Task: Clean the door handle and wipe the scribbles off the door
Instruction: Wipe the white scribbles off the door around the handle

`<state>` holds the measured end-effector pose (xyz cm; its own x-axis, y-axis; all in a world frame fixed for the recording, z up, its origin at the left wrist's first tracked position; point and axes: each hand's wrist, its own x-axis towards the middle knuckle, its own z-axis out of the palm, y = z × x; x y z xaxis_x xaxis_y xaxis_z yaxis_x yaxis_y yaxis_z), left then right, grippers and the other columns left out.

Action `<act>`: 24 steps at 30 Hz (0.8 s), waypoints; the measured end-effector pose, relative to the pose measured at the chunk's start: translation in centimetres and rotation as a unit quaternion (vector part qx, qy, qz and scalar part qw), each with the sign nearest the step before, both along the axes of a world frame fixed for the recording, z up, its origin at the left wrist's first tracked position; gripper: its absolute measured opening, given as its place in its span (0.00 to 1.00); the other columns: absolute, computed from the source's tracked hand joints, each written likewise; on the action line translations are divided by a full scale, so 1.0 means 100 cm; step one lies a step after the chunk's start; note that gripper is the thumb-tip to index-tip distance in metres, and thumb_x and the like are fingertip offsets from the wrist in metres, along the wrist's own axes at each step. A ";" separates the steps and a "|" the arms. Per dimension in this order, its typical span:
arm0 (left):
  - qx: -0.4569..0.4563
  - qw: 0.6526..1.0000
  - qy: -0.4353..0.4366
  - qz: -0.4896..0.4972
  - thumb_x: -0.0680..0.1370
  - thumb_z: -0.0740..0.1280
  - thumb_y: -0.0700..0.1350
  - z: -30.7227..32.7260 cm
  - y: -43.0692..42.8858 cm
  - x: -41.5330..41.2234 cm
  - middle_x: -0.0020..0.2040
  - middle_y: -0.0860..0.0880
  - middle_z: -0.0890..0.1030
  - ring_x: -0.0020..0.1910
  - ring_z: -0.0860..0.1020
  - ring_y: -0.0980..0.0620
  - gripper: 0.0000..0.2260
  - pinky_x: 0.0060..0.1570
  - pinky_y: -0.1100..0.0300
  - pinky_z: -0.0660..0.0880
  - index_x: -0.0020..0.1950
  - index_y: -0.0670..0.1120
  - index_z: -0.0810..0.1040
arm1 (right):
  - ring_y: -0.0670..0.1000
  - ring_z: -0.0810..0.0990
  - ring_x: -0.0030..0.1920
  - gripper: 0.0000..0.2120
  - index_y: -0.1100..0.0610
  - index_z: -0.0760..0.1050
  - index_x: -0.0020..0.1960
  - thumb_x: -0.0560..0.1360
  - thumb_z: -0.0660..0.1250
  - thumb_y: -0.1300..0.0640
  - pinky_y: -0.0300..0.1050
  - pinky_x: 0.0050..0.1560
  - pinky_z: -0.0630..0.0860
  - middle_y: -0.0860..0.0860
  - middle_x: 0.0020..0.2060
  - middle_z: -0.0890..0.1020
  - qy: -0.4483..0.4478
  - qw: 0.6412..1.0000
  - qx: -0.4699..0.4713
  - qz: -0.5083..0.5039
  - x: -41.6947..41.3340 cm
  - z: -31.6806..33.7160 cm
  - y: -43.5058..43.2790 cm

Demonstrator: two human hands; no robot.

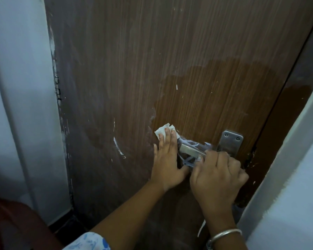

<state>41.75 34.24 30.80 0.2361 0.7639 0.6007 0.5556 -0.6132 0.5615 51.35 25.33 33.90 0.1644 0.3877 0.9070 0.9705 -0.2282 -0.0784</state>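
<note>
A brown wood-grain door (pixel 134 69) fills the view, with a darker wet patch around its right side. The metal door handle (pixel 189 150) sticks out leftward from a steel plate (pixel 230 141). White scribbles (pixel 187 160) show on the door behind the lever. My left hand (pixel 167 163) lies flat on the door just left of the lever and presses a crumpled white wipe (pixel 162 130) under its fingertips. My right hand (pixel 218 175) is curled around the lever close to the plate, and it hides that end of the lever.
More white streaks mark the door at the curved streak (pixel 118 147) and the small fleck (pixel 177 86). A white wall (pixel 16 105) borders the door's hinge side, and a white door frame (pixel 296 177) stands on the right. A dark floor strip (pixel 65 222) lies below left.
</note>
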 end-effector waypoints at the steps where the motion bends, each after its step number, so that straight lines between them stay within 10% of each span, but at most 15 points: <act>1: 0.011 1.000 0.003 0.007 0.71 0.58 0.65 -0.001 -0.002 0.004 0.74 0.58 0.29 0.73 0.29 0.54 0.44 0.69 0.53 0.32 0.73 0.55 0.30 | 0.59 0.72 0.43 0.11 0.59 0.72 0.45 0.73 0.57 0.51 0.52 0.43 0.66 0.58 0.40 0.75 0.004 1.000 -0.001 0.002 0.000 0.000 0.000; 8: 0.106 0.981 0.162 -0.013 0.68 0.63 0.51 -0.004 0.005 -0.014 0.76 0.55 0.34 0.75 0.34 0.51 0.45 0.72 0.39 0.41 0.75 0.53 0.35 | 0.59 0.71 0.43 0.11 0.59 0.71 0.46 0.73 0.58 0.51 0.52 0.43 0.66 0.58 0.40 0.75 -0.007 1.000 0.006 -0.003 0.001 -0.002 0.002; 15: 0.081 0.994 0.079 0.002 0.74 0.63 0.55 -0.006 -0.001 0.004 0.77 0.52 0.36 0.75 0.34 0.48 0.42 0.72 0.43 0.40 0.76 0.51 0.36 | 0.59 0.71 0.44 0.11 0.59 0.72 0.46 0.74 0.59 0.52 0.52 0.43 0.64 0.58 0.41 0.76 -0.009 1.000 0.011 -0.014 0.000 -0.003 0.003; 24: 0.161 0.971 0.173 -0.022 0.73 0.65 0.55 -0.006 -0.006 0.000 0.77 0.49 0.43 0.76 0.40 0.44 0.43 0.72 0.38 0.43 0.74 0.56 0.35 | 0.61 0.73 0.46 0.11 0.59 0.71 0.47 0.74 0.57 0.51 0.53 0.44 0.67 0.59 0.42 0.76 -0.004 1.000 0.009 -0.012 0.000 -0.003 0.003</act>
